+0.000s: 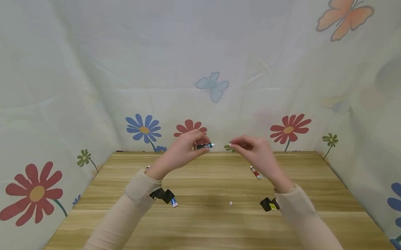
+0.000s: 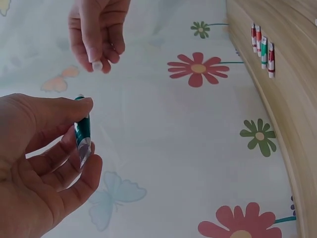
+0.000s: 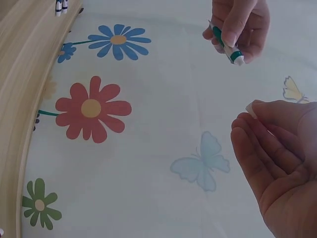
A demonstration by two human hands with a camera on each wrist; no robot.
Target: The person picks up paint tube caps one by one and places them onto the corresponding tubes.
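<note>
My left hand (image 1: pixel 182 148) pinches a small green paint tube (image 2: pixel 82 130) between thumb and fingers, raised above the far part of the table. In the right wrist view, the tube's white nozzle end (image 3: pixel 238 60) points toward my right hand (image 1: pixel 259 153). Thumb and forefinger of that hand pinch a small white cap (image 3: pixel 251 109). A gap separates the cap from the tube. Another white cap (image 1: pixel 230 203) lies on the wooden table (image 1: pixel 199 229), below and between the hands.
A blue-labelled tube (image 1: pixel 174 202) lies by my left wrist, partly behind its black strap. Beneath the right hand is a red tube (image 1: pixel 254 172); the left wrist view shows several red and green tubes (image 2: pixel 264 52) there. A flower-printed cloth (image 1: pixel 161 101) hangs behind the table.
</note>
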